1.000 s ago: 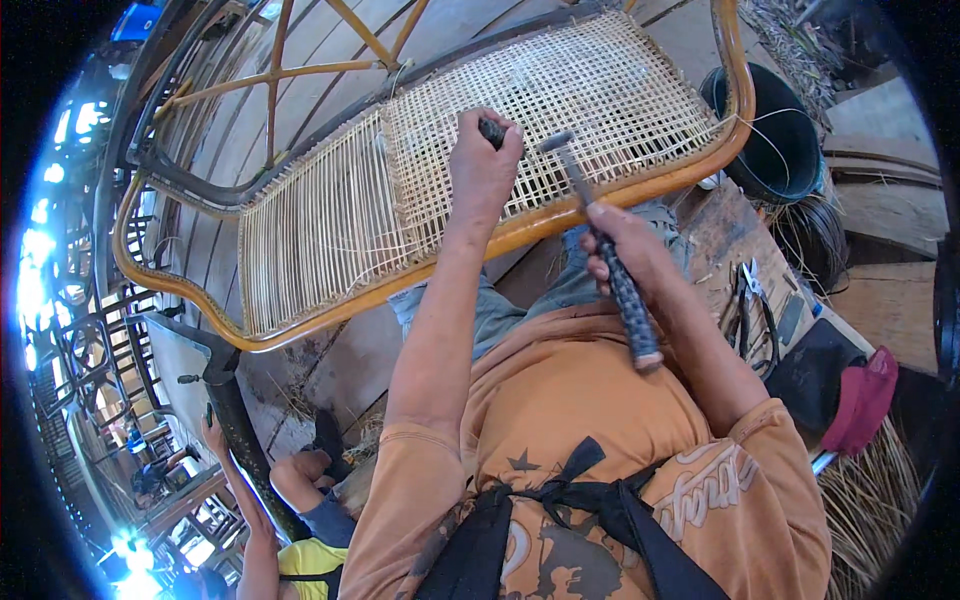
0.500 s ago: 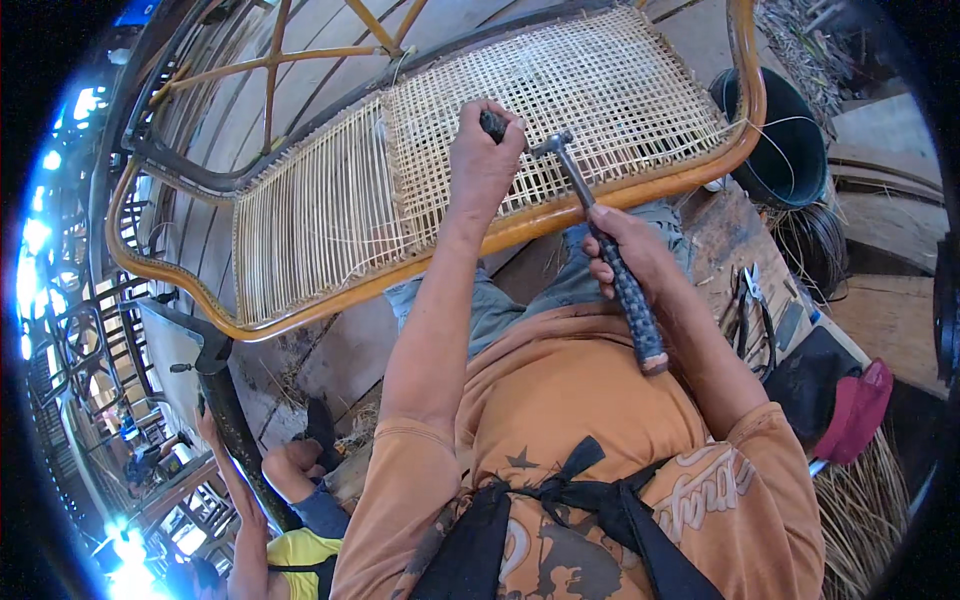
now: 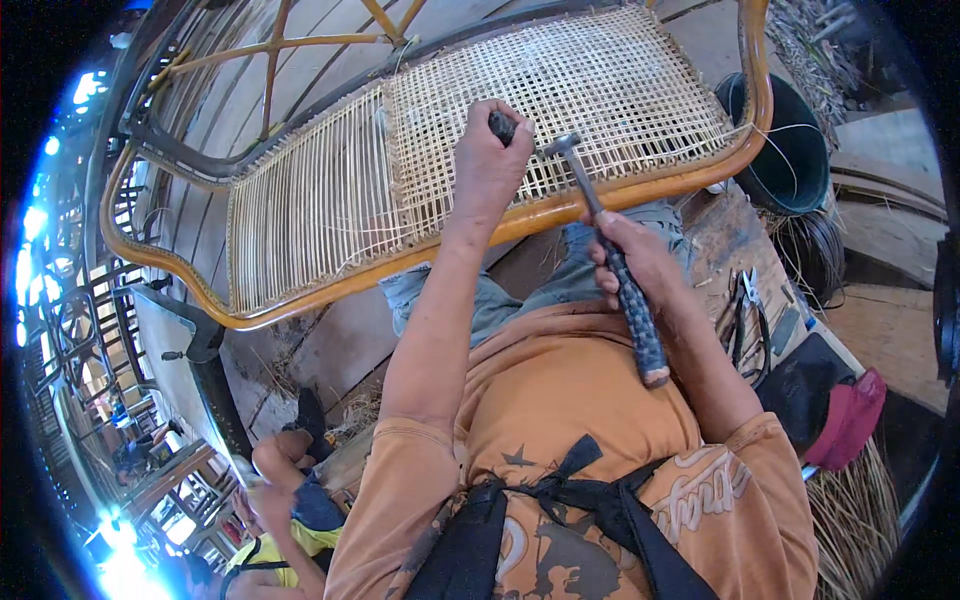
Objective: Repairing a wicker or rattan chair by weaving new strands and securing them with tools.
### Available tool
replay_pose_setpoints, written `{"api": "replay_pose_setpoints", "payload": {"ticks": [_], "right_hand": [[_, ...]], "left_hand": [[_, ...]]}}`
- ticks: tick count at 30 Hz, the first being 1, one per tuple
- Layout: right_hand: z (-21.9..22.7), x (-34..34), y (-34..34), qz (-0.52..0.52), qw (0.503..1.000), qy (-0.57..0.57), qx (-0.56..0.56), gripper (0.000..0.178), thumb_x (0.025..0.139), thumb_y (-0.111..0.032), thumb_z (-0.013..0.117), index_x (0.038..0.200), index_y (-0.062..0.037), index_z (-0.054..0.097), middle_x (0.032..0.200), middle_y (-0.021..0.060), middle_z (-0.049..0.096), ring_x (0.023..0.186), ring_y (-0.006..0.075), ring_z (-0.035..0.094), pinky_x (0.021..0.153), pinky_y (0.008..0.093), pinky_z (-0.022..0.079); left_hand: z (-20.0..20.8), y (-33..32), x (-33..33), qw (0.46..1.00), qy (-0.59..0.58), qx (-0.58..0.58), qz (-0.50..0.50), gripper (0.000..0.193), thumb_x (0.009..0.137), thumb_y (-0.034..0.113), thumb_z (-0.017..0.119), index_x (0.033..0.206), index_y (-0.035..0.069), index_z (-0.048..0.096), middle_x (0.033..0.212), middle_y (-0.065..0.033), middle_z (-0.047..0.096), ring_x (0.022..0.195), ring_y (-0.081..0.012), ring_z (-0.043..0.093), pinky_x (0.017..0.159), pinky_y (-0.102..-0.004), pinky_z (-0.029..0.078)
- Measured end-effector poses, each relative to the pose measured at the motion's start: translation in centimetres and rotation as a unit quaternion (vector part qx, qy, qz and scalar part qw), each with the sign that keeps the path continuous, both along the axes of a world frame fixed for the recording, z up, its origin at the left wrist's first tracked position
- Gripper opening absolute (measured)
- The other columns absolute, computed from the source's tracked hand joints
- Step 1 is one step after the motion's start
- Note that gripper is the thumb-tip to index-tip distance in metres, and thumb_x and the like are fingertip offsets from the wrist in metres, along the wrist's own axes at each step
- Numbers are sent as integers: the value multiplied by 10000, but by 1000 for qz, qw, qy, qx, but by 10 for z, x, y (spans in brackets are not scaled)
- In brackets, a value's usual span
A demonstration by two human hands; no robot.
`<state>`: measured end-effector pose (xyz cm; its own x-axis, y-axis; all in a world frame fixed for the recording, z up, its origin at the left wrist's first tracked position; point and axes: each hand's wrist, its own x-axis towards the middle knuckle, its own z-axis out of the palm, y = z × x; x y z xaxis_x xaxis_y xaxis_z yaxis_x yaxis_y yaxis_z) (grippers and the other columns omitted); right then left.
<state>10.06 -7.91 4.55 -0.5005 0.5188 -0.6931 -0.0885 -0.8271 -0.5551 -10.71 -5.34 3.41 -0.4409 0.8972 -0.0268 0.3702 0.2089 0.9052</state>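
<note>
Co-worker's arm, lower L, has drawn in from its outstretched reach since the earlier frame, per my remote feed. Wearer's L hand is closed round a dark tool handle over a woven cane panel; I can't see the tool's lower end. R hand is wrapped firmly abt. a hammer, its head near L hand but apart. Panel spans a curved wood frame ahead of wearer's lap; pliers lie R, dk. green bucket beyond.
</note>
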Motion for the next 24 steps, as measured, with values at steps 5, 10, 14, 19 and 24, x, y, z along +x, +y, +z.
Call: {"api": "replay_pose_setpoints", "payload": {"ticks": [5, 10, 14, 19, 24], "right_hand": [[2, 0, 0, 0, 1000, -2, -9, 334, 972, -352, 443, 1185, -96, 474, 704, 2, 494, 430, 87, 451, 333, 246, 419], [1, -4, 6, 25, 999, -20, 2, 354, 972, -362, 445, 1194, -87, 478, 718, 12, 518, 442, 94, 467, 342, 253, 411], [-6, -4, 20, -8, 996, -38, 78, 389, 968, -374, 456, 1203, -65, 476, 731, 19, 535, 459, 104, 489, 364, 255, 421], [-12, -12, 32, -5, 996, -29, 89, 385, 969, -365, 456, 1183, -45, 475, 719, 22, 517, 460, 112, 488, 365, 262, 428], [-13, -20, 30, -30, 998, -7, 55, 379, 972, -362, 443, 1178, -44, 472, 699, 15, 507, 451, 113, 482, 359, 269, 422]], "left_hand": [[3, 1, 0, 1000, -29, 9, -1, 204, 845, 141, 628, 983, 50, 509, 757, -75, 604, 621, -144, 583, 580, -304, 486], [13, 1, -9, 992, -116, 32, 31, 196, 850, 111, 631, 967, 58, 482, 737, -38, 579, 513, -78, 520, 457, -235, 443], [23, 15, -26, 982, -157, 80, 72, 236, 855, 130, 632, 994, 28, 471, 694, -39, 567, 482, -80, 526, 434, -225, 445], [2, 31, -26, 987, -142, 65, 29, 194, 859, 125, 621, 950, 66, 460, 692, -43, 555, 483, -88, 529, 438, -232, 437], [-7, 31, -27, 990, -132, 47, 9, 193, 863, 126, 616, 956, 60, 460, 701, -45, 551, 502, -86, 536, 445, -236, 439]]}}
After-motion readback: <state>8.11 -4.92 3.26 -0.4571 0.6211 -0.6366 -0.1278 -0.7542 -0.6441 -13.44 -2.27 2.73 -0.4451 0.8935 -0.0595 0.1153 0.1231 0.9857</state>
